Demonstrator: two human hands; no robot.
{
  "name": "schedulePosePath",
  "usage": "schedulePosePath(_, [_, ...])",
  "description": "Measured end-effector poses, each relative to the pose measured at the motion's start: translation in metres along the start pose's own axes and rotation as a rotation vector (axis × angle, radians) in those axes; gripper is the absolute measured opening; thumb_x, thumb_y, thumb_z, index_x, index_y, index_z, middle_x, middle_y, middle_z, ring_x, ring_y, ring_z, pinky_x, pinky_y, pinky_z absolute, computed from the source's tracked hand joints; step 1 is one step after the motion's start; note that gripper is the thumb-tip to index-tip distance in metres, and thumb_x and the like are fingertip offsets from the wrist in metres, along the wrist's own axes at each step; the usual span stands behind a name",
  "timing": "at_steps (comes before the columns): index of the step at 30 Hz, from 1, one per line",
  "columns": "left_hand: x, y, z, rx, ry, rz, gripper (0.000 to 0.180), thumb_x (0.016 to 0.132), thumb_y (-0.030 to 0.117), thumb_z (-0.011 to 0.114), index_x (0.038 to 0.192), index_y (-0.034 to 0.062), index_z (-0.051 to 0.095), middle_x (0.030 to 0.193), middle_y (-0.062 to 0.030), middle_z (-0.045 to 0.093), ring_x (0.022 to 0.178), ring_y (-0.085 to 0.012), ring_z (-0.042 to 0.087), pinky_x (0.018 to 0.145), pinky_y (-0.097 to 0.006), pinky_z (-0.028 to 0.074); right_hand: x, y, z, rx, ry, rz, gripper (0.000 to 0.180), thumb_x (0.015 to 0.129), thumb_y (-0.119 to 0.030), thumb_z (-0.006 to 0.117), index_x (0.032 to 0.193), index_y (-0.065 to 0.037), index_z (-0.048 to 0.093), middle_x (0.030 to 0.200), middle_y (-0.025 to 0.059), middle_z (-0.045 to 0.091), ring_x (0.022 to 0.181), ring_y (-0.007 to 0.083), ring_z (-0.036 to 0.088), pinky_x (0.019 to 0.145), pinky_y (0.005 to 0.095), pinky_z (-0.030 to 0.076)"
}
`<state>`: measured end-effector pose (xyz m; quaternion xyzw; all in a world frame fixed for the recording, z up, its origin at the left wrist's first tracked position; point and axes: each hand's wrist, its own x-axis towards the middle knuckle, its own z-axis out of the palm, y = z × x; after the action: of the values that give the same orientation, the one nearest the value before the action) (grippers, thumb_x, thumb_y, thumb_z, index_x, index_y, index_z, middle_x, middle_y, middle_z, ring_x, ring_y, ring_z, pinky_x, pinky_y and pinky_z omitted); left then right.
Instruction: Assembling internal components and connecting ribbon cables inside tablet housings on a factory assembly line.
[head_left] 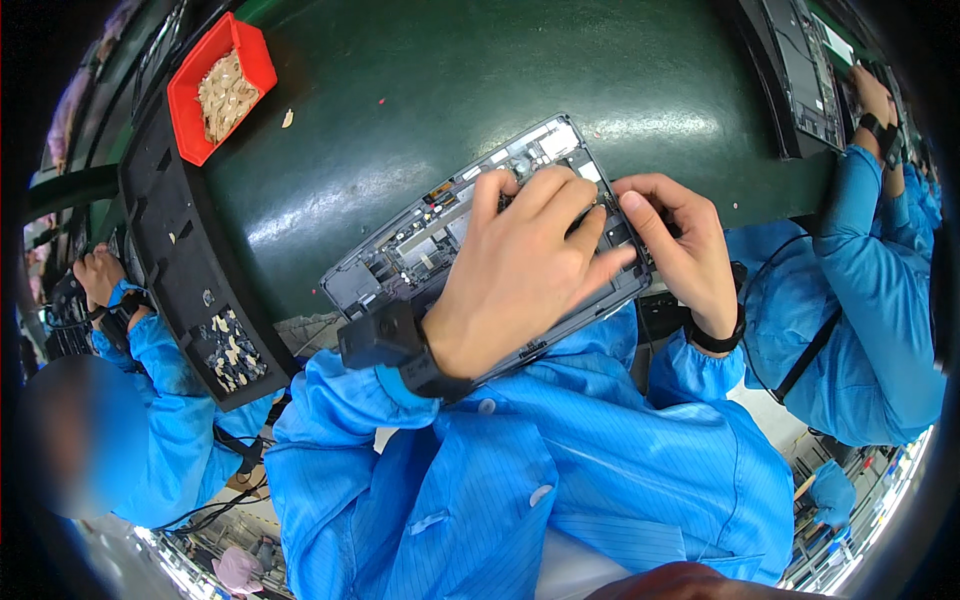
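An opened laptop base (420, 245) with its circuit board and inner parts exposed lies tilted on the green table, its near edge close to my body. Over the middle of it is my left hand (530, 265), fingers bent down and apart on the inner parts, thumb stretched toward the right edge. The palm hides part of the board, and the fingertips are partly hidden. At the laptop's right edge, my right hand (685, 235) is closed, thumb and index finger brought together by the casing. What sits between those fingertips is hidden.
A red bin (188, 120) of small tan pieces stands at the far left. Beside it a black tray (190, 285) holds dark and pale bits. More opened laptop parts (800, 75) lie far right. Co-workers in blue sit on both sides; one co-worker's hand (873, 97) shows far right.
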<state>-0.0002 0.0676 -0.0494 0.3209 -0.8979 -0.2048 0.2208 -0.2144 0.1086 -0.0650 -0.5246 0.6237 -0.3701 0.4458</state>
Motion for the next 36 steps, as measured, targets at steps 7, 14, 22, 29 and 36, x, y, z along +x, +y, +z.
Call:
schedulePosePath(7, [-0.04, 0.036, 0.003, 0.291, -0.282, -0.038, 0.078, 0.088, 0.032, 0.07, 0.149, -0.0124, 0.05, 0.161, -0.0307, 0.044, 0.157, -0.0408, 0.035, 0.128, -0.054, 0.03, 0.003, -0.019, 0.009, -0.402, 0.064, -0.208, 0.017, 0.096, -0.015, 0.073, 0.104, 0.0, 0.072, 0.093, 0.0154, 0.068, 0.085, 0.0347, 0.067, 0.073, 0.0401, 0.051])
schedulePosePath(14, [-0.04, 0.029, -0.002, 0.213, -0.118, 0.008, 0.062, 0.092, 0.012, 0.055, 0.148, -0.0146, 0.05, 0.155, -0.0336, 0.049, 0.15, -0.0435, 0.046, 0.125, -0.05, 0.037, 0.0, -0.022, 0.015, -0.107, -0.022, 0.005, 0.012, 0.108, -0.011, 0.059, 0.115, -0.002, 0.057, 0.099, 0.0118, 0.071, 0.089, 0.0166, 0.066, 0.08, 0.0307, 0.051])
schedulePosePath(22, [-0.044, 0.011, -0.055, -0.225, 0.104, -0.059, 0.07, 0.095, 0.025, 0.075, 0.157, 0.0059, 0.049, 0.145, -0.0149, 0.064, 0.14, -0.0298, 0.059, 0.121, -0.054, 0.04, 0.071, -0.039, -0.018, 0.236, 0.187, -0.112, 0.028, 0.107, -0.02, 0.066, 0.13, -0.005, 0.063, 0.112, -0.0015, 0.067, 0.101, 0.0062, 0.061, 0.088, 0.0214, 0.048])
schedulePosePath(29, [-0.1, -0.039, -0.029, -0.146, 0.43, -0.345, 0.046, 0.092, 0.023, 0.078, 0.136, 0.0094, 0.071, 0.136, -0.0084, 0.072, 0.136, -0.0294, 0.062, 0.122, -0.059, 0.035, 0.365, -0.018, -0.153, 0.185, 0.321, -0.131, 0.038, 0.108, -0.026, 0.064, 0.131, 0.003, 0.067, 0.115, 0.0065, 0.073, 0.102, 0.0144, 0.066, 0.091, 0.0307, 0.053])
schedulePosePath(36, [-0.104, -0.052, 0.009, 0.195, 0.716, -0.432, 0.017, 0.085, 0.019, 0.077, 0.101, 0.0221, 0.082, 0.115, 0.0075, 0.078, 0.115, -0.016, 0.07, 0.1, -0.04, 0.049, 0.431, -0.157, 0.049, -0.812, 0.12, -0.537, 0.053, 0.098, -0.047, 0.068, 0.117, 0.002, 0.076, 0.105, 0.024, 0.078, 0.098, 0.0392, 0.075, 0.091, 0.0466, 0.057])
